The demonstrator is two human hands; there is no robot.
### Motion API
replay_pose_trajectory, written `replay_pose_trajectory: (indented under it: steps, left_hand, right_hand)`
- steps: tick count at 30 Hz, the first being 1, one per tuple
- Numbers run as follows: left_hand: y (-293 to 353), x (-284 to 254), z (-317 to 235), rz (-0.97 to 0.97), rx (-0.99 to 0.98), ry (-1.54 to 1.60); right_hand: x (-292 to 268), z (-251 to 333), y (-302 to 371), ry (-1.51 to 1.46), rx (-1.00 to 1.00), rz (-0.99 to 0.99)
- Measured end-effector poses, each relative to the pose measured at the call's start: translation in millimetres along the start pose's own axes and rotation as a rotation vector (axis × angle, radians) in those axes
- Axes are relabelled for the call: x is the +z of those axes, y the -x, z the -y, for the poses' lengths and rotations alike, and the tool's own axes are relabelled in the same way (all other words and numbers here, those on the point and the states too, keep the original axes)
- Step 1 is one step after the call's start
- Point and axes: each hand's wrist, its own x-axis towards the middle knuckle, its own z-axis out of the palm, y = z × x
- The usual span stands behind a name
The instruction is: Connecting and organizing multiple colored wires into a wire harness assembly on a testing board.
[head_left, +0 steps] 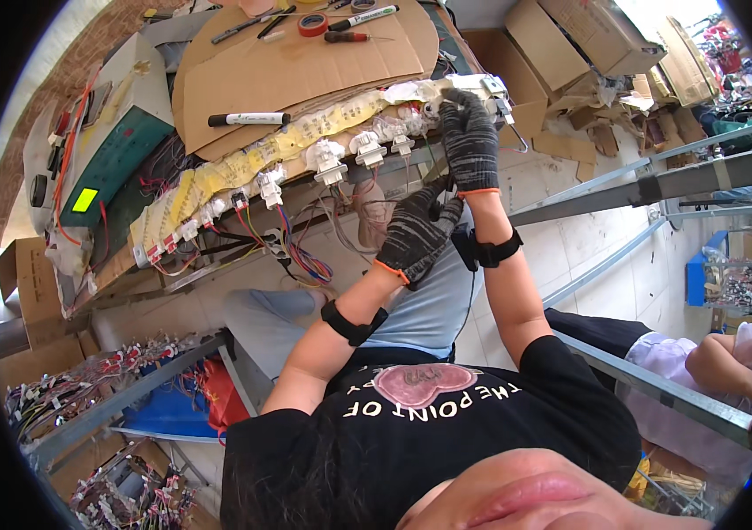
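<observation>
My right hand [470, 141], in a dark striped knit glove with an orange cuff, reaches to the right end of the bench edge. Its fingers are bent together against the white connector fixtures [482, 86] there, hiding whatever they pinch. Lower and to the left, just in front of the bench edge, my left hand [417, 228] wears a matching glove. Its fingers are curled, and what they hold, if anything, is hidden. Several white connector holders [326, 161] line the edge along a yellowed taped strip [283, 141]. Coloured wires [305, 258] hang below the strip.
Cardboard [305, 75] covers the bench, with a black marker [249, 119], red tape roll [313, 25] and red-handled awl [347, 37]. A green-fronted box [115, 168] stands left. Metal rails [658, 190] and another person's arm [729, 367] are at right; wire bundles [84, 380] lie lower left.
</observation>
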Motion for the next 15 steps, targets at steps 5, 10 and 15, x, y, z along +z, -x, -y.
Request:
replay_pose_trajectory:
  steps: [5, 10, 15]
  left_hand:
    - [-1, -8, -6, 0.104, -0.033, -0.137]
    - [-3, -5, 4, 0.119, 0.08, -0.222]
    - [25, -21, 14, 0.013, 0.342, -0.462]
  right_hand:
    - [-7, 5, -9, 0.25, -0.326, 0.039]
    - [-4, 38, -10, 1.016, -0.335, 0.396]
    - [26, 28, -2, 1.071, -0.43, 0.319]
